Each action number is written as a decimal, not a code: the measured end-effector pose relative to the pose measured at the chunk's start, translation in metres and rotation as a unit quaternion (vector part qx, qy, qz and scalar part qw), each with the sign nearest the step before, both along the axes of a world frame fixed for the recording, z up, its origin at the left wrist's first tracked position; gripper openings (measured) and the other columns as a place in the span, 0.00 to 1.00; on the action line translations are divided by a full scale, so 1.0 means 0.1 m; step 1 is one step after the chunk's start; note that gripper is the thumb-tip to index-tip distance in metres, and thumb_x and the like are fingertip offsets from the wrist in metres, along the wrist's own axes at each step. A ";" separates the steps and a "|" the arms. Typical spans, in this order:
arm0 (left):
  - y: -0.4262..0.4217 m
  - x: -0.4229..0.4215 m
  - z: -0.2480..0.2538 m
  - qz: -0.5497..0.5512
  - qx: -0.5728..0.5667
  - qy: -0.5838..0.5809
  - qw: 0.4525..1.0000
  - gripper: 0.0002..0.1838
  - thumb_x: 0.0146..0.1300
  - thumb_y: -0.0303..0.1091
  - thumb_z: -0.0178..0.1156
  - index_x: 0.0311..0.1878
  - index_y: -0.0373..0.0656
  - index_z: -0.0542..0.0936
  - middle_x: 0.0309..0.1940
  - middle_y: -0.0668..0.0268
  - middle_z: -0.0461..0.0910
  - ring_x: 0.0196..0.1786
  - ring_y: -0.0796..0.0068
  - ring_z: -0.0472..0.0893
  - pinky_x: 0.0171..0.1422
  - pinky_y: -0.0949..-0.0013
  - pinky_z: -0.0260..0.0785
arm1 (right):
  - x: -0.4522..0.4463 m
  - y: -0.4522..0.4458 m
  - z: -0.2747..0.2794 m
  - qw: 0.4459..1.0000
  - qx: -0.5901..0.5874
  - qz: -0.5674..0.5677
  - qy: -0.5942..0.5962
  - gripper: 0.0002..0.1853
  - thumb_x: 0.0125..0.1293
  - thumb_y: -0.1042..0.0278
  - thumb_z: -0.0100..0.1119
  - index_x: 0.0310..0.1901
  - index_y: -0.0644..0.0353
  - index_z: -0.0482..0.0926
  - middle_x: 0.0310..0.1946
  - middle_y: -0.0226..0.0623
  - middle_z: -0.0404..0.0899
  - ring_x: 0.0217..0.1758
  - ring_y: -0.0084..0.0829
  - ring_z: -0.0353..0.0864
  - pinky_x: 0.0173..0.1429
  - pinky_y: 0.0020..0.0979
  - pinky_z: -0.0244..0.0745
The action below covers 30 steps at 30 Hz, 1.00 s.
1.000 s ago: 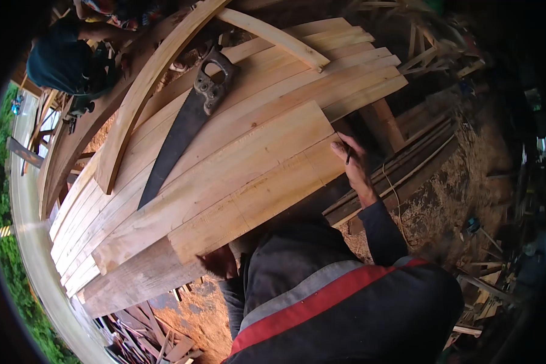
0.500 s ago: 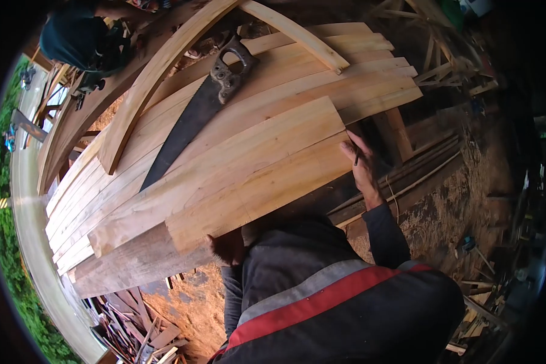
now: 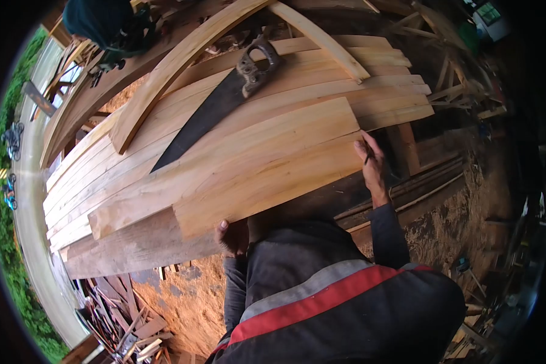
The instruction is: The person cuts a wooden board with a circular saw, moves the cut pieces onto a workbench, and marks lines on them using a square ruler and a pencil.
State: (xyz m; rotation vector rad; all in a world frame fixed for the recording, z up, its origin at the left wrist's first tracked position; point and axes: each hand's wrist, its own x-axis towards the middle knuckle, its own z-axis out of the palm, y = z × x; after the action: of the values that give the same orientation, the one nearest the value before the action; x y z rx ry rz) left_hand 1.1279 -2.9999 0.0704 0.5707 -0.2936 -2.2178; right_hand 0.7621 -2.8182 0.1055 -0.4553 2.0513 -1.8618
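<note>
A pale wooden board lies edge to edge with a longer board on the layered planks. My left hand grips its near edge towards the left end, thumb up and fingers hidden below. At the right end, my right hand holds the corner, with a short dark pencil between the fingers. Beyond both boards a handsaw rests on the planks, its worn handle pointing away to the right.
Curved timbers cross the far planks. Another person is at the upper left. Scrap wood and sawdust cover the ground below. A road with motorbikes runs along the left.
The view has shifted, so the saw and the boards' right ends appear further right. My left thumb now shows plainly on the board's edge. My right hand stays at the right end.
</note>
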 end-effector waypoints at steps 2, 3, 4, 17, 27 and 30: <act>-0.02 0.07 -0.14 -0.006 0.008 -0.005 1.000 0.34 0.57 0.38 0.68 0.68 0.42 0.72 0.66 0.59 0.76 0.71 0.59 0.71 0.81 0.50 0.56 | -0.09 0.02 -0.10 0.999 0.030 -0.008 0.029 0.24 0.72 0.63 0.66 0.65 0.65 0.78 0.55 0.33 0.83 0.56 0.22 0.78 0.64 0.26 0.71; -0.04 0.07 -0.10 0.009 0.004 -0.011 1.000 0.34 0.57 0.38 0.68 0.68 0.42 0.72 0.66 0.59 0.76 0.71 0.59 0.71 0.81 0.50 0.56 | -0.10 0.02 -0.15 0.999 0.031 -0.008 0.025 0.24 0.72 0.62 0.66 0.65 0.66 0.78 0.55 0.34 0.82 0.57 0.23 0.78 0.64 0.26 0.71; -0.04 0.04 -0.03 -0.008 0.005 -0.009 1.000 0.35 0.57 0.37 0.69 0.68 0.42 0.72 0.66 0.59 0.75 0.72 0.59 0.71 0.81 0.50 0.56 | -0.05 -0.03 -0.09 1.000 0.016 -0.011 0.001 0.25 0.72 0.62 0.66 0.65 0.67 0.77 0.57 0.35 0.82 0.59 0.25 0.78 0.65 0.27 0.71; -0.11 -0.13 0.08 -0.023 -0.037 -0.059 0.997 0.39 0.59 0.42 0.67 0.73 0.42 0.67 0.71 0.57 0.71 0.76 0.55 0.67 0.84 0.47 0.53 | -0.29 -0.21 0.06 0.996 0.036 0.025 0.071 0.22 0.75 0.63 0.63 0.65 0.65 0.78 0.56 0.31 0.83 0.59 0.21 0.78 0.66 0.25 0.70; -0.13 -0.19 0.13 -0.026 -0.002 -0.072 0.997 0.32 0.65 0.42 0.67 0.69 0.39 0.71 0.67 0.57 0.74 0.72 0.57 0.70 0.81 0.50 0.58 | -0.46 -0.46 -0.12 0.991 0.022 -0.018 0.132 0.16 0.77 0.62 0.61 0.57 0.65 0.82 0.47 0.32 0.84 0.52 0.22 0.79 0.59 0.26 0.73; -0.11 -0.20 0.19 -0.015 0.025 -0.062 0.998 0.25 0.68 0.39 0.66 0.65 0.41 0.75 0.64 0.60 0.78 0.70 0.61 0.73 0.79 0.53 0.60 | -0.47 -0.48 -0.12 0.992 -0.002 -0.005 0.128 0.16 0.77 0.62 0.60 0.56 0.66 0.82 0.46 0.32 0.85 0.50 0.22 0.79 0.58 0.26 0.73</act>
State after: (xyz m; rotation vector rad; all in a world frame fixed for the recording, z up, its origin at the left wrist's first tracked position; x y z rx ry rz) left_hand 1.1082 -3.0107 0.0890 0.7379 -0.3145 -2.2278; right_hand 0.7147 -2.8661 0.0931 -0.7201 2.2146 -1.8975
